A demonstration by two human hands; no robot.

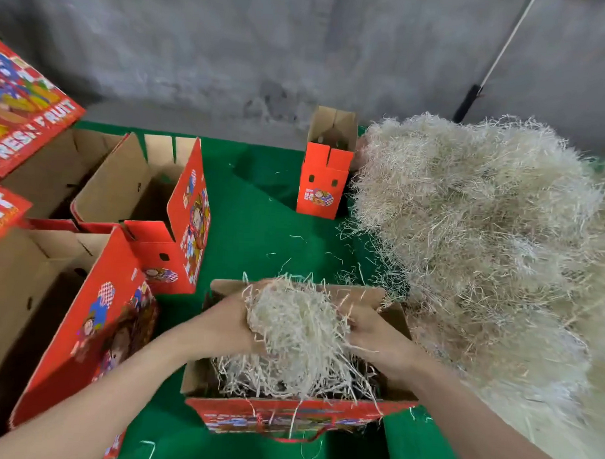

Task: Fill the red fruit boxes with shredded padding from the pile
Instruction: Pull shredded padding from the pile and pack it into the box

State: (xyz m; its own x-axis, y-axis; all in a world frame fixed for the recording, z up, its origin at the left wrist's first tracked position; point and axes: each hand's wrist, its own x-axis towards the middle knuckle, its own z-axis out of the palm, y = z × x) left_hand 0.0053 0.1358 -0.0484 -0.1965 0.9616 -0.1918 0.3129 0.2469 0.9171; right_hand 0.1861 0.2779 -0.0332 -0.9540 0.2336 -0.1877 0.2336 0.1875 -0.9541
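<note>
Low centre, left hand (229, 326) and right hand (373, 334) clutch shredded padding (294, 325) over a red fruit box (287, 419). Likely next: press it in.

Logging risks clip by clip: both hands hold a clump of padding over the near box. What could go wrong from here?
1. The clump, held between left hand and right hand, may spill onto the green cloth, where stray shreds already lie.
2. Strands already hang over the box front wall and might snag at closing.
3. The pile touches the small upright box; pulling more could topple it.
</note>
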